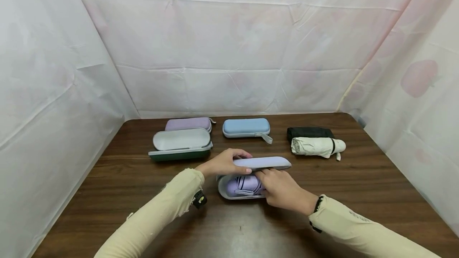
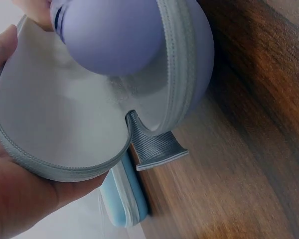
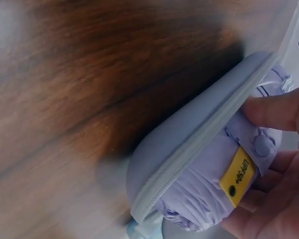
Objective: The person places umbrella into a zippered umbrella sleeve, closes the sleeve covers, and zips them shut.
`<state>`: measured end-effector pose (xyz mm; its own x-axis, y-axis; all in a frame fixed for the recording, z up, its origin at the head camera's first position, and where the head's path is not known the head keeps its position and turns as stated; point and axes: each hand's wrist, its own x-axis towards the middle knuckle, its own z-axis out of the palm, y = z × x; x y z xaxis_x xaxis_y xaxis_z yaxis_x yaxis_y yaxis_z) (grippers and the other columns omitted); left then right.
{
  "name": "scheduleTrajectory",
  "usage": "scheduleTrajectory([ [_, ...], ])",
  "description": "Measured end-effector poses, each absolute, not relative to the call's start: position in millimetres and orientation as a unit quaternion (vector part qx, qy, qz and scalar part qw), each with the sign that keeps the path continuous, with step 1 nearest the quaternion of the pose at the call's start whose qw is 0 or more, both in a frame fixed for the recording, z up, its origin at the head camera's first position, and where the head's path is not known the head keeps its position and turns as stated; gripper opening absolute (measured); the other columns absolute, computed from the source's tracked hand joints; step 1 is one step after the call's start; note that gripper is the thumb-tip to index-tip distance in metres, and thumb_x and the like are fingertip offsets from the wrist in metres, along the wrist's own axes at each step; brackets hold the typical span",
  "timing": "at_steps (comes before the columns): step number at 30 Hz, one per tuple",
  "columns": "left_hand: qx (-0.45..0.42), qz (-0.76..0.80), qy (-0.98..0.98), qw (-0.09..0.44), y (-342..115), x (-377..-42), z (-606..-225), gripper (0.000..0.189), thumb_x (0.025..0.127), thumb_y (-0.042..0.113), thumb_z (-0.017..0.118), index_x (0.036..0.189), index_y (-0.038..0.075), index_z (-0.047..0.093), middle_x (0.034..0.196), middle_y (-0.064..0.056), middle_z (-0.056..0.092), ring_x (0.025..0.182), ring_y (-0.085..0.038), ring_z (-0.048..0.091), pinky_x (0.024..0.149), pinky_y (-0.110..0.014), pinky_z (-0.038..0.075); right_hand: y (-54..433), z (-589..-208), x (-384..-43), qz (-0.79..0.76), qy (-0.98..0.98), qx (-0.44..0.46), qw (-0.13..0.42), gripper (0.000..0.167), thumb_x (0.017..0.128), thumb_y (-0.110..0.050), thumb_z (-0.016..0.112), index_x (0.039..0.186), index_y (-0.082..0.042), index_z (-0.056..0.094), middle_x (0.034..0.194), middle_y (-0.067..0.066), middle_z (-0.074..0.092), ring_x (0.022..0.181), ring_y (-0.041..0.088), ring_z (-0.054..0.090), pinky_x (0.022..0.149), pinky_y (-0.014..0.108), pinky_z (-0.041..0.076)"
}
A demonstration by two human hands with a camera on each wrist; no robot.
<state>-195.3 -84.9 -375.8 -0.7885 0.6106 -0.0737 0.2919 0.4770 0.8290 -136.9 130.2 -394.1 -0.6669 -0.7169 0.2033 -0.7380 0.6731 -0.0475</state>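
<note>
A lavender zip case (image 1: pixel 221 191) lies opened at the middle of the table, its lid (image 1: pixel 267 162) raised. My left hand (image 1: pixel 229 162) holds that lid, thumb on the near edge and fingers over the back. Inside the case is a folded lavender umbrella (image 1: pixel 247 184) with dark stripes and a rounded end. My right hand (image 1: pixel 283 189) grips the umbrella at its right part, partly under the lid. In the right wrist view, thumb and fingers lie on either side of the umbrella, by its snap strap and yellow tag (image 3: pixel 237 177). The left wrist view shows the lid's grey lining (image 2: pixel 60 114).
An opened green case (image 1: pixel 179 155) with a grey-lined lid sits at left, in front of a purple case (image 1: pixel 188 124). A closed blue case (image 1: pixel 246 127) lies at the back. Farther right are a white folded umbrella (image 1: pixel 315 147) and a black folded umbrella (image 1: pixel 310 132).
</note>
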Motion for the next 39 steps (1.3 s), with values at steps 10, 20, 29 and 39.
scheduleTrajectory([
  [10,0.277,0.427,0.845,0.162,-85,-192,-375,0.045,0.084,0.024,0.075,0.123,0.008,0.061,0.111,0.0,0.063,0.098,-0.012,0.055,0.087,-0.03,0.044,131,-390,-148,0.073,-0.898,0.432,0.047,0.042,0.072,-0.01,0.078,0.109,-0.003,0.061,0.093,0.006,0.06,0.081,0.019,0.057,0.067,0.037,0.049],
  [20,0.278,0.432,0.843,0.161,-85,-192,-378,0.044,0.084,0.023,0.075,0.123,0.009,0.061,0.111,0.0,0.063,0.098,-0.012,0.055,0.087,-0.031,0.044,134,-387,-153,0.091,-0.885,0.456,0.014,0.042,0.079,-0.007,0.075,0.116,-0.001,0.055,0.095,0.004,0.059,0.085,0.016,0.056,0.074,0.036,0.048],
  [29,0.271,0.431,0.844,0.167,-86,-191,-378,0.044,0.084,0.024,0.074,0.124,0.01,0.061,0.112,0.0,0.062,0.099,-0.013,0.055,0.086,-0.032,0.045,143,-387,-161,0.142,-0.871,0.469,-0.029,0.039,0.087,-0.013,0.071,0.121,-0.005,0.053,0.107,0.002,0.06,0.092,0.012,0.057,0.078,0.033,0.048],
  [39,0.274,0.423,0.849,0.157,-87,-188,-377,0.044,0.084,0.026,0.074,0.123,0.01,0.061,0.111,0.0,0.061,0.098,-0.013,0.055,0.085,-0.032,0.045,162,-372,-153,0.109,-0.832,0.538,0.075,0.028,0.09,-0.005,0.062,0.117,-0.008,0.06,0.11,-0.001,0.061,0.097,0.011,0.06,0.079,0.03,0.05],
])
